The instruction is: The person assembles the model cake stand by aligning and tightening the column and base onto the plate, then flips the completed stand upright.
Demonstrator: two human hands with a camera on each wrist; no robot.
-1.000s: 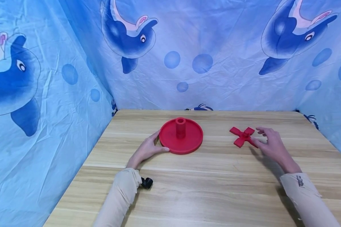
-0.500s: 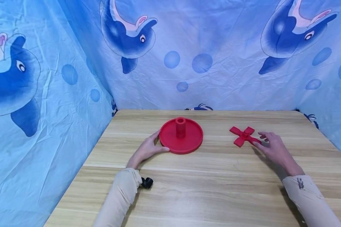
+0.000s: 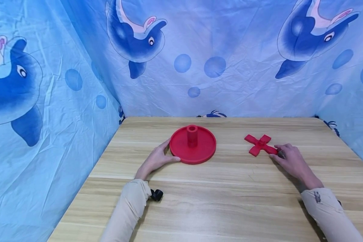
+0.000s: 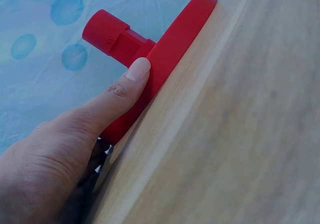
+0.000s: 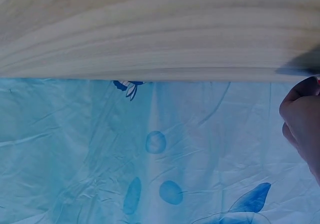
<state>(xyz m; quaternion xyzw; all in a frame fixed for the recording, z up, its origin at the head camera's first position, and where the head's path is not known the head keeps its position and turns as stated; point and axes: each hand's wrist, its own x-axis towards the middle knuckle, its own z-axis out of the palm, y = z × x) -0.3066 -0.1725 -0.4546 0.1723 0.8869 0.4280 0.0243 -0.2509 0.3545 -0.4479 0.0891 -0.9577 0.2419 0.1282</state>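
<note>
A red round base point(image 3: 204, 149) with a raised rim lies flat on the table, a hollow upright post point(image 3: 192, 137) at its centre. My left hand point(image 3: 157, 158) grips the base by its left side, thumb on the near rim; the left wrist view shows the thumb against the rim point(image 4: 175, 39) and the number 35 on the post. To the right lies a red four-armed cross piece point(image 3: 261, 143) with a small peg in its middle. My right hand point(image 3: 292, 162) pinches the arm of the cross nearest to it. In the right wrist view, only part of that hand point(image 5: 306, 121) shows.
The wooden table point(image 3: 217, 201) carries both red pieces near its far half. Blue dolphin-print cloth point(image 3: 217, 40) hangs behind and at both sides. A small black device point(image 3: 156, 195) sits at my left cuff.
My right hand has moved slightly back to the right along one arm of the cross, and its fingers have closed around that arm's end. My left hand and the base have stayed still.
</note>
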